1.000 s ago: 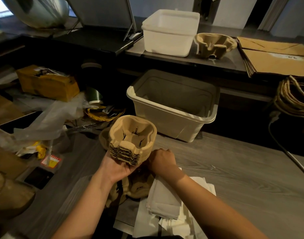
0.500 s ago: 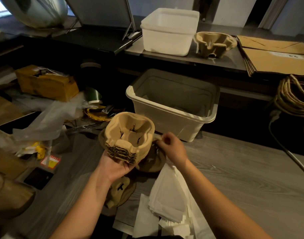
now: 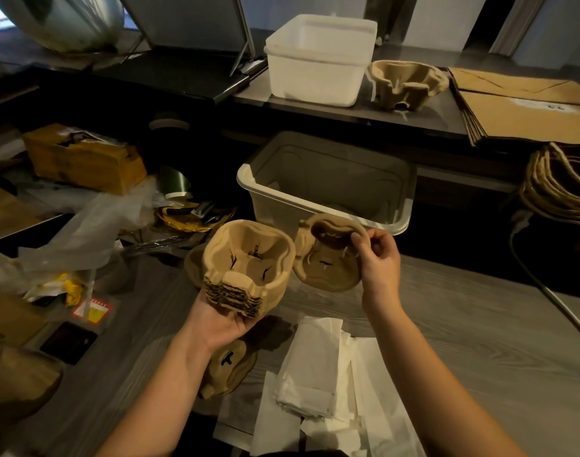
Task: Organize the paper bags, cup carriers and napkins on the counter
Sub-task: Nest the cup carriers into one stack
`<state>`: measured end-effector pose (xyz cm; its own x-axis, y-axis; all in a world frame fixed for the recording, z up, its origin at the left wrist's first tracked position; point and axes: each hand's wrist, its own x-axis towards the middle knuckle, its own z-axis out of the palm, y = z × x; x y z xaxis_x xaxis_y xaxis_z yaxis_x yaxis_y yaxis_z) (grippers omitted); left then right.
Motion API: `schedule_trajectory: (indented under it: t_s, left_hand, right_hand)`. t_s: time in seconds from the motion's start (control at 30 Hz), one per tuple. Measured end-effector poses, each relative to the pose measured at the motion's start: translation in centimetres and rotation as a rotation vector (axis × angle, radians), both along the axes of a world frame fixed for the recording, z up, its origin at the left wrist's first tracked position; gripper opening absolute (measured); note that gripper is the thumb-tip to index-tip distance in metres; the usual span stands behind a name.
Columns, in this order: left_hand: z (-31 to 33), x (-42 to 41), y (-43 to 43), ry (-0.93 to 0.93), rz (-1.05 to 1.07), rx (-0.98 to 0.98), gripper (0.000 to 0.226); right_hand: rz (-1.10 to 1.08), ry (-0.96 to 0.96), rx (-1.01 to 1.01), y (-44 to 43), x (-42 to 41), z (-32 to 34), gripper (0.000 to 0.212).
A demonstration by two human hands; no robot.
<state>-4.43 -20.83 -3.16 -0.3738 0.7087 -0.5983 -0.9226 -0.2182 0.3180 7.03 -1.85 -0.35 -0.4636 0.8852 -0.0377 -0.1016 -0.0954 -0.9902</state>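
My left hand [image 3: 221, 321] grips a nested stack of brown pulp cup carriers [image 3: 249, 262] from below, tilted toward me. Just to its right my right hand [image 3: 377, 262] pinches the rim of a single cup carrier [image 3: 324, 258], held up off the counter. Another loose carrier [image 3: 229, 367] lies on the grey wooden counter [image 3: 463, 341] under my left wrist. A messy pile of white napkins [image 3: 318, 377] spreads across the counter between my forearms. On the back shelf stand more cup carriers [image 3: 407, 82] and a flat stack of brown paper bags [image 3: 525, 110].
A beige plastic bin [image 3: 328, 183] sits just behind my hands; a white tub [image 3: 318, 57] stands on the shelf above. Bag handles [image 3: 558, 186] hang at the right, with a cable [image 3: 545, 285] below. Clutter of plastic wrap [image 3: 81, 225], a yellow box [image 3: 84, 156] and packets fills the left.
My right hand has picked a single carrier from the pile beside the napkins and raised it to the right of the stack. The stack in my left hand has barely moved.
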Motion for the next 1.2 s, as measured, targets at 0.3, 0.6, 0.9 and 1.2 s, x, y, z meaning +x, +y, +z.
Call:
schedule_trajectory:
  t_s: [0.3,0.6,0.9,1.2]
  left_hand:
    - [0.5,0.5,0.5,0.010,-0.031,-0.021,0.052]
    - [0.4,1.6,1.4,0.024,-0.095,-0.093,0.060]
    - [1.9,2.7,1.8,0.051,-0.080,-0.153,0.052]
    - [1.1,2.9,1.8,0.023,-0.137,-0.044,0.052]
  right_hand:
    - [-0.026,-0.015,0.266,0.7,1.4,4.0,0.019]
    - [0.624,-0.273,0.532,-0.9,-2.1,8.2,0.020]
    - [0.673,-0.613,0.777,-2.2,-4.4,5.8,0.031]
    - [0.667,-0.666,0.782,-2.8,-4.1,3.4,0.034]
